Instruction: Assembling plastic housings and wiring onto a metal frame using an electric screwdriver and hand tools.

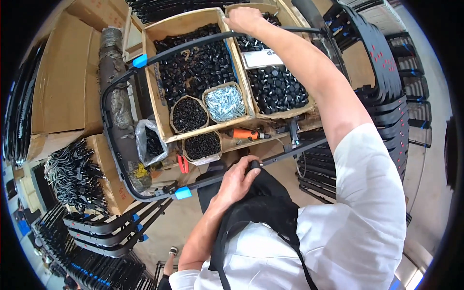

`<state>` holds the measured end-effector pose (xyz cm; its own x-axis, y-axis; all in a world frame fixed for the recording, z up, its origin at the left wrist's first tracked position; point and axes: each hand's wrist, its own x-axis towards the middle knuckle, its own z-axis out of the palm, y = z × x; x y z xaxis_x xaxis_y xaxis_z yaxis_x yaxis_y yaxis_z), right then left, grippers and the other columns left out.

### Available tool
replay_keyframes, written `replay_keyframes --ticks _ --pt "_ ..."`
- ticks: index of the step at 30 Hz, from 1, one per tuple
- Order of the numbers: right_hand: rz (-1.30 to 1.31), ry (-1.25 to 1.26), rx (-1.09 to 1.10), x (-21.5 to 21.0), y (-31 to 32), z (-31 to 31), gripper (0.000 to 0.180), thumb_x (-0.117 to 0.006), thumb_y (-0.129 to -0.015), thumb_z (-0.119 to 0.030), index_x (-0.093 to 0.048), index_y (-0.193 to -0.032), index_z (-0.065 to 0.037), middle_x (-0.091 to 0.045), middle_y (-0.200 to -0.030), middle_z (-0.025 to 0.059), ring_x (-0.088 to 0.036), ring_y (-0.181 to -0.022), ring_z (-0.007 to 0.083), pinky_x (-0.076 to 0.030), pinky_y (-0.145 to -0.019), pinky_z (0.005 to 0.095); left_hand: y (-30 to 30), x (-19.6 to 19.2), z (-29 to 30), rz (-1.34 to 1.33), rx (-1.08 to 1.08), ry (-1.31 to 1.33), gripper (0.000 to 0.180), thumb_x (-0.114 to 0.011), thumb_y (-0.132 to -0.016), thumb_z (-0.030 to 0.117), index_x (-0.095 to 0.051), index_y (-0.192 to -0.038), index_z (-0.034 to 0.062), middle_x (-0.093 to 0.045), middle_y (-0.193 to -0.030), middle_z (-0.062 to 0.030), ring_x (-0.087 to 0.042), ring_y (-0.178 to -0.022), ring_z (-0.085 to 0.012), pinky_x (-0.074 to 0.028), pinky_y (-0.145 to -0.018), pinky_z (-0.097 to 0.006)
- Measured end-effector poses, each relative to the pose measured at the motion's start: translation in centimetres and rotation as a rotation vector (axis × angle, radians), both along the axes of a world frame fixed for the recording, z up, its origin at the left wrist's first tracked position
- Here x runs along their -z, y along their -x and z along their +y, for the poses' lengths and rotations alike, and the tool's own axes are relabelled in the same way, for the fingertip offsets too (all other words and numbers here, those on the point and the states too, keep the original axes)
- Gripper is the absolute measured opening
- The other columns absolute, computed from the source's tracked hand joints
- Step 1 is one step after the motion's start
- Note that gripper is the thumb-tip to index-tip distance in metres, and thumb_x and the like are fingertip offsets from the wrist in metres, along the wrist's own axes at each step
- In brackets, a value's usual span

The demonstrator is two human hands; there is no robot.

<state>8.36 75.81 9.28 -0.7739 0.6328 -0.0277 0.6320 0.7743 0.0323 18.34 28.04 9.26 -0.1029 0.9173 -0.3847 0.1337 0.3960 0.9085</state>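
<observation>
A black tubular frame [112,145] with rounded corners and blue tape lies over the parts boxes. At its near rail, my left hand [235,181] is closed, with a small black knob-like piece [254,165] between thumb and fingers. My right arm stretches across to the far side, where my right hand [244,20] curls by the rim of the right wooden box, just beyond the frame's far rail. What those fingers hold, if anything, is hidden. Black knobs with metal studs [278,89] fill the right box, and small black fittings [193,63] fill the left one.
Silver screws [224,102] and dark screws [189,115] sit in small cartons. An orange screwdriver [245,134] and red-handled pliers [182,164] lie at the near edge. Cables [75,176] crowd a carton at left; stacked frames [394,130] stand at right.
</observation>
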Motion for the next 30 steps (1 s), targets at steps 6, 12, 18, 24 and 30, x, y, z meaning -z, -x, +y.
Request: replay_keyframes --ticks 6,12,18,24,30 --pt "0.231 0.047 -0.043 3.4 -0.9 1.5 0.039 -0.055 -0.106 -0.037 -0.063 -0.132 -0.009 -0.065 -0.127 0.0281 -0.067 -0.117 0.0474 -0.055 -0.1 0.0578 -5.3 1.2 2.7 0.135 0.07 -0.215 0.036 -0.071 -0.099 0.016 -0.06 -0.132 0.008 -0.071 -0.118 -0.0177 -0.066 -0.111 -0.0415 -0.053 -0.095 -0.048" --pt "0.314 0.056 -0.175 1.5 -0.9 -0.3 0.033 -0.057 -0.105 -0.033 -0.072 -0.116 -0.006 -0.067 -0.118 0.0272 -0.069 -0.111 0.047 -0.057 -0.097 0.056 -5.8 0.2 3.6 0.333 0.126 -0.354 0.035 -0.073 -0.097 0.016 -0.064 -0.13 0.0075 -0.072 -0.12 -0.0162 -0.068 -0.109 -0.0395 -0.056 -0.092 -0.047" --pt "0.037 0.274 -0.104 -1.9 -1.0 -1.1 0.046 -0.064 -0.088 -0.022 -0.07 -0.119 0.011 -0.059 -0.136 0.0386 -0.063 -0.125 0.0502 -0.052 -0.109 0.0518 -6.0 -0.3 3.8 0.234 0.219 -0.326 0.041 -0.07 -0.097 0.012 -0.066 -0.138 0.014 -0.066 -0.125 -0.0168 -0.064 -0.115 -0.0401 -0.053 -0.099 -0.047" --pt "-0.109 0.136 -0.229 -2.1 -2.0 1.2 0.031 -0.064 -0.09 -0.023 -0.078 -0.101 0.003 -0.073 -0.114 0.0304 -0.072 -0.107 0.0459 -0.059 -0.095 0.0511 -7.1 1.1 4.0 0.164 0.152 -0.338 0.046 -0.065 -0.1 0.017 -0.058 -0.145 0.0157 -0.065 -0.125 -0.0159 -0.059 -0.12 -0.0386 -0.043 -0.107 -0.051" --pt "-0.244 0.129 -0.083 -8.3 -0.3 -3.6 0.05 -0.056 -0.098 -0.043 -0.078 -0.115 -0.001 -0.076 -0.122 0.0196 -0.072 -0.117 0.0365 -0.056 -0.102 0.0453 -6.3 2.7 3.1 0.153 0.133 -0.303 0.031 -0.06 -0.102 0.016 -0.063 -0.133 0.0143 -0.064 -0.119 -0.0137 -0.056 -0.119 -0.0346 -0.042 -0.104 -0.049"
